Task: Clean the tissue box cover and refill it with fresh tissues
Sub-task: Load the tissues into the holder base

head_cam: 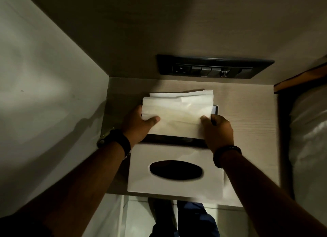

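While the tissue box cover [175, 171] is lying on the shelf [247, 123], the left hand [137, 125] and right hand [218, 130] are pinching the tissue stack [177, 111] just behind it.
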